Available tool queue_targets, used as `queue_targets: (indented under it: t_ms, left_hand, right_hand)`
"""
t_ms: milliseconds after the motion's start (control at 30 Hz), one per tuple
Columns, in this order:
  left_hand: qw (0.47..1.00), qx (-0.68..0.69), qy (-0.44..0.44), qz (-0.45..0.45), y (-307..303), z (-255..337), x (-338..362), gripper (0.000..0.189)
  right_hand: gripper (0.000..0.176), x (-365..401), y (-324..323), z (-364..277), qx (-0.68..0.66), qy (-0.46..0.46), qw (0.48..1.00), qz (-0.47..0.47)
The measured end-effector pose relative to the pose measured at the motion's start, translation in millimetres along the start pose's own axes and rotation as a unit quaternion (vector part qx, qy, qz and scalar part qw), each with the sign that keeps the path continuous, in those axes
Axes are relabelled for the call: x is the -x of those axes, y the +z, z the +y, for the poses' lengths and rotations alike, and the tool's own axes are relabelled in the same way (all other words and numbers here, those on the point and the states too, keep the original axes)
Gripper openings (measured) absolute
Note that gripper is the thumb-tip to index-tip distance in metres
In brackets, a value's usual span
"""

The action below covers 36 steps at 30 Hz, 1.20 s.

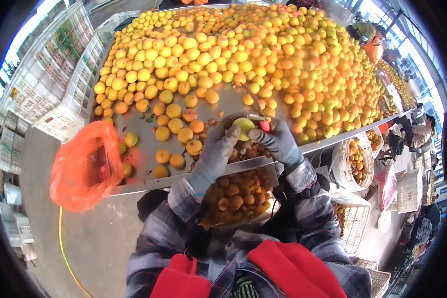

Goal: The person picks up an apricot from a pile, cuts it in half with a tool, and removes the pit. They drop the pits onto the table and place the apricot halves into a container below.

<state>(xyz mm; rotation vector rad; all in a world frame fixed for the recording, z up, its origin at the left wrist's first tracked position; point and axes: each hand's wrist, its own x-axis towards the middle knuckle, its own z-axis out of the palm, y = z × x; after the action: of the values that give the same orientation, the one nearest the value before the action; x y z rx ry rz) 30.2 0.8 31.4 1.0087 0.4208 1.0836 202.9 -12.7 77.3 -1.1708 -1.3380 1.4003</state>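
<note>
Both my hands wear grey gloves and meet over the near edge of a metal table (149, 130). My left hand (219, 149) is closed around a yellow-green, apricot-like fruit (244, 129). Against the fruit's right side are the fingers of my right hand (279, 143), which grips a red-handled knife (264, 125). A thin, curved dark blade appears to rise from its metal collar, leaning up and left over the table. Part of the handle is hidden by the glove. Several loose fruits (185, 134) lie just left of my hands.
A large heap of yellow-orange fruit (208, 49) covers the table. An orange plastic bag (67, 169) hangs at its left corner. Below the edge stands a container of darker fruit (236, 194). White crates (59, 94) are stacked left, a white bucket (340, 166) stands right, and people work beyond.
</note>
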Motion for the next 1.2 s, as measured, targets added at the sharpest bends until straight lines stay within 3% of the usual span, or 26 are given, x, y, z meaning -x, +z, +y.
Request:
queue_targets:
  t_ms: [67,167,267,333,467,600,800,900,967,1033,1100,1133,1200]
  left_hand:
    - [0.999,0.036,-0.003,0.0,-7.7,-2.7,1.6,0.041]
    - [0.975,0.223,-0.009,0.011,-3.5,0.8,2.8,0.036]
    - [0.968,0.249,-0.033,-0.017,0.0,1.7,6.0,0.038]
    - [0.971,0.238,-0.028,-0.02,5.1,2.3,8.3,0.038]
    - [0.981,0.192,0.009,-0.018,7.6,-0.3,10.1,0.038]
    - [0.972,0.234,-0.002,0.002,4.8,-7.8,13.4,0.037]
    - [0.98,0.196,0.019,0.04,9.4,-2.9,16.7,0.04]
    - [0.984,0.167,0.051,0.043,8.9,-0.9,15.6,0.042]
    - [0.993,0.009,0.086,0.079,0.0,-6.1,10.1,0.046]
    - [0.989,-0.053,0.097,0.096,-8.0,-7.7,5.9,0.044]
    - [0.982,-0.114,0.103,0.112,-10.8,-5.4,5.5,0.043]
    - [0.982,-0.119,0.076,0.127,-10.5,-0.4,5.7,0.04]
    - [0.98,-0.128,0.051,0.141,-10.9,3.0,4.2,0.038]
  right_hand:
    - [0.044,5.7,13.0,9.2,-0.013,-0.107,0.991,0.073]
    - [0.045,23.6,16.9,6.5,0.007,-0.1,0.993,0.06]
    - [0.047,36.7,20.4,13.4,0.019,-0.057,0.998,0.025]
    - [0.046,35.9,28.7,14.3,0.05,-0.086,0.991,0.086]
    - [0.039,32.7,31.9,22.7,0.075,-0.109,0.986,0.1]
    - [0.034,27.4,40.7,30.2,0.087,-0.107,0.982,0.132]
    - [0.029,23.4,51.7,28.2,0.077,-0.083,0.983,0.144]
    - [0.029,15.3,50.0,40.5,0.102,-0.117,0.978,0.142]
    - [0.029,13.1,52.2,39.4,0.103,-0.102,0.978,0.147]
    - [0.028,9.9,50.8,34.7,0.103,-0.086,0.979,0.154]
    - [0.026,6.1,40.7,23.7,0.34,-0.124,0.924,0.125]
    - [0.026,3.6,34.4,26.4,0.338,-0.124,0.925,0.126]
    - [0.028,-2.9,24.3,33.9,0.535,-0.061,0.819,0.199]
